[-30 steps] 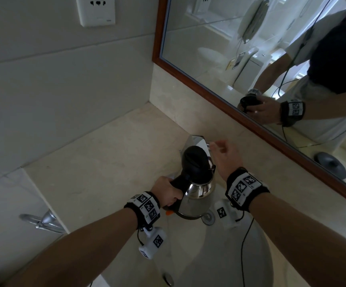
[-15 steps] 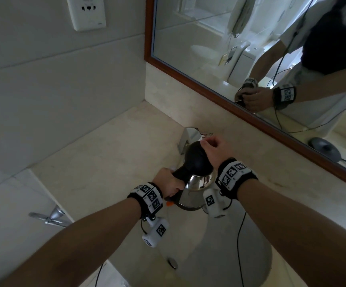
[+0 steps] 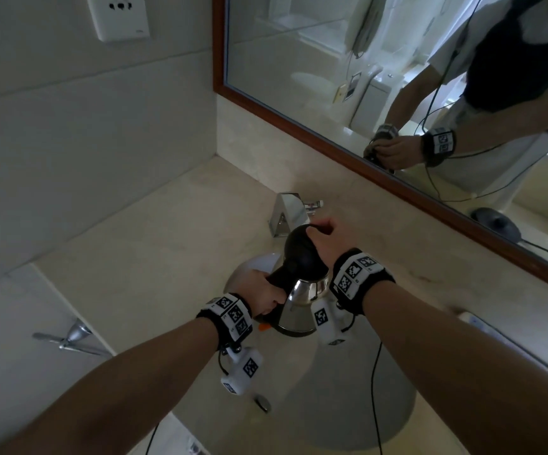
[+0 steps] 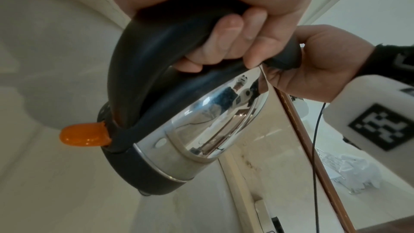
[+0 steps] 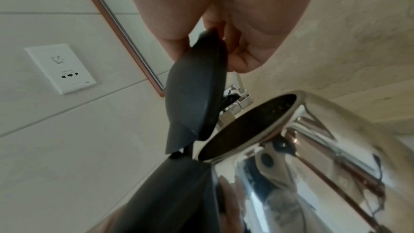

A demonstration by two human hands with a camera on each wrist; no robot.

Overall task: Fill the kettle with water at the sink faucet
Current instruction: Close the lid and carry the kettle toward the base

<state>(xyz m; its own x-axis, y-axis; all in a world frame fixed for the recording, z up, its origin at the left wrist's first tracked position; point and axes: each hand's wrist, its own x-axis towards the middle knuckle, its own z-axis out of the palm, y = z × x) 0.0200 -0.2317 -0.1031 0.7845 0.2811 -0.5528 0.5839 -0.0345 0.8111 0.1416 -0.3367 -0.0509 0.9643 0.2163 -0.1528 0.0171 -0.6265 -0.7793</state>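
Note:
A shiny steel kettle with black handle and orange switch hangs over the sink basin, just in front of the chrome faucet. My left hand grips the black handle. My right hand pinches the far edge of the black lid, which stands lifted off the kettle's mouth. The opening is dark inside; no water runs from the faucet.
A beige stone counter surrounds the basin, with a wood-framed mirror behind and a wall socket at upper left. A chrome towel bracket juts out at left. The kettle's base shows only as a reflection in the mirror.
My right hand moved from above the faucet onto the lid, took hold of it and raised it. The kettle stays held over the basin in my left hand.

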